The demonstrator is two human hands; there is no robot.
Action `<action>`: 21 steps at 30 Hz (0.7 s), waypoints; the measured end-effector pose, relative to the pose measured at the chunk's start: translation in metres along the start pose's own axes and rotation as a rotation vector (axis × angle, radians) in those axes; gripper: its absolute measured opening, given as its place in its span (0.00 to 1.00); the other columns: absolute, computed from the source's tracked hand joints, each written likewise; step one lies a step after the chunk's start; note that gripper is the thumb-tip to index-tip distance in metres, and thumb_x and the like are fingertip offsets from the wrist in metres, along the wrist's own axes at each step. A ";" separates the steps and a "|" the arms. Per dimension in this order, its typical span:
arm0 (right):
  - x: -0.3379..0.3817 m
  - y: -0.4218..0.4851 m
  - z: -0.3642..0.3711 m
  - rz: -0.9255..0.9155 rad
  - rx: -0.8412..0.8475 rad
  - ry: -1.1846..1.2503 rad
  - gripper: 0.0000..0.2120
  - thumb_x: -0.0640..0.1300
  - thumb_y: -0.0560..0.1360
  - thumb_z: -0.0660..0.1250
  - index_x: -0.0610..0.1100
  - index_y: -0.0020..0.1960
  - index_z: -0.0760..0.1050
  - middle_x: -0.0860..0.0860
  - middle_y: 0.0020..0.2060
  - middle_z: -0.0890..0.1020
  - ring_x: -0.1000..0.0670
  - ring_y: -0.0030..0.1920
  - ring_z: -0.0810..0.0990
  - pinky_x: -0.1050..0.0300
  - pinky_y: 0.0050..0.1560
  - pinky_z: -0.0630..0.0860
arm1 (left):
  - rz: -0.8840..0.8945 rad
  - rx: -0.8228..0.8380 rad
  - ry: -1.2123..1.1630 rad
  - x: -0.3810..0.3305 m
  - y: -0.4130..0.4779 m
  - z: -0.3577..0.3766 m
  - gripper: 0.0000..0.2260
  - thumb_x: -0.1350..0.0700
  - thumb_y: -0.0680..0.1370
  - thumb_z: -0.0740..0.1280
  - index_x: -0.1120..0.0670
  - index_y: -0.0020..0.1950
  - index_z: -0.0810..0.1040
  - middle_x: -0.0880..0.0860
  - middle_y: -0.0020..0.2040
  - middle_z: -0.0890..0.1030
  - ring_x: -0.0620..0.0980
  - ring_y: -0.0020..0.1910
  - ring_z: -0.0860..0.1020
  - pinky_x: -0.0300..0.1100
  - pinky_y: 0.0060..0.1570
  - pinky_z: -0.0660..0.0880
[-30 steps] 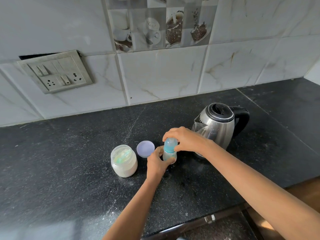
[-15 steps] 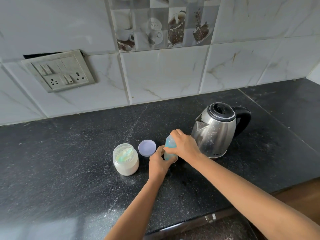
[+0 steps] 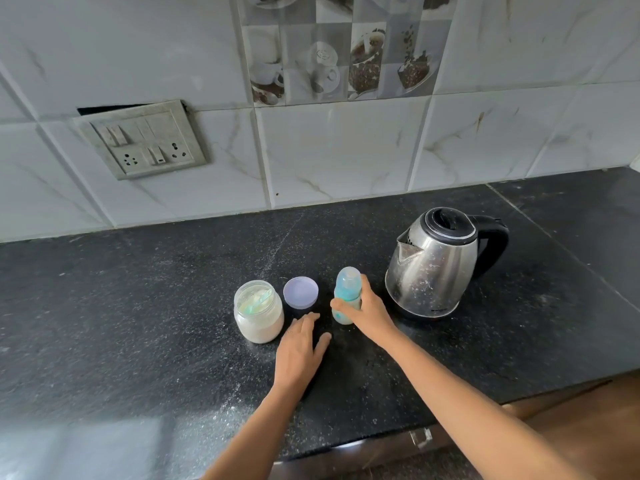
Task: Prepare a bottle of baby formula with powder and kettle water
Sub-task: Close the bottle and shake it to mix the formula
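Black counter (image 3: 138,306) — right hand (image 3: 367,313) grips bottle (image 3: 347,292) (upright), left hand (image 3: 301,348) flat, fingers straight.

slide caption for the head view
Right hand grips capped blue baby bottle between open glass powder jar and steel kettle

Home kitchen w/ tiled wall (image 3: 346,150), kettle (image 3: 433,268)

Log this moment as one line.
right grip: holds bottle | left grip: open, holds nothing | bottle: capped | jar: open, lid beside | kettle: untouched
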State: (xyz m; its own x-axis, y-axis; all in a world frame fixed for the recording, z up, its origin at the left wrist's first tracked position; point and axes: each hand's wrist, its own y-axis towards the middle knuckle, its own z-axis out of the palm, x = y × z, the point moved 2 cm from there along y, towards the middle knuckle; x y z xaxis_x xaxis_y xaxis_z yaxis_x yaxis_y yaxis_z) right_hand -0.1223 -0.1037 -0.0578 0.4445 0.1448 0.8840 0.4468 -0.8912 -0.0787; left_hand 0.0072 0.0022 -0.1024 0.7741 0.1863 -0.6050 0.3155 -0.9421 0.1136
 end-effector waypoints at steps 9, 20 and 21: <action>0.017 0.011 -0.025 0.244 0.197 0.690 0.35 0.58 0.58 0.73 0.43 0.61 0.71 0.42 0.50 0.79 0.38 0.58 0.78 0.42 0.58 0.76 | 0.036 -0.016 0.107 0.009 -0.004 0.011 0.22 0.48 0.80 0.59 0.58 0.70 0.68 0.55 0.71 0.69 0.51 0.72 0.63 0.38 0.71 0.48; 0.043 0.017 -0.014 0.376 0.342 1.288 0.23 0.54 0.74 0.60 0.44 0.65 0.69 0.40 0.53 0.78 0.42 0.44 0.81 0.38 0.59 0.73 | 0.054 -0.040 0.111 0.012 -0.002 0.015 0.21 0.47 0.80 0.59 0.57 0.69 0.69 0.55 0.70 0.70 0.51 0.72 0.63 0.40 0.72 0.51; 0.042 0.017 -0.013 0.369 0.330 1.298 0.22 0.50 0.75 0.59 0.42 0.66 0.68 0.39 0.53 0.78 0.41 0.47 0.80 0.36 0.64 0.68 | 0.056 -0.040 0.114 0.012 -0.002 0.015 0.21 0.47 0.80 0.59 0.57 0.69 0.69 0.54 0.70 0.70 0.51 0.72 0.63 0.40 0.72 0.51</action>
State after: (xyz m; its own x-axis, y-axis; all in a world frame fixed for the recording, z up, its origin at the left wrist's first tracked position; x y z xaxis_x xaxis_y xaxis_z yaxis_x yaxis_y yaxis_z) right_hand -0.1061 -0.1179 -0.0165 -0.3743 -0.7350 0.5654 0.7044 -0.6219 -0.3421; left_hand 0.0076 0.0019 -0.1217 0.8479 0.1663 -0.5034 0.2900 -0.9404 0.1778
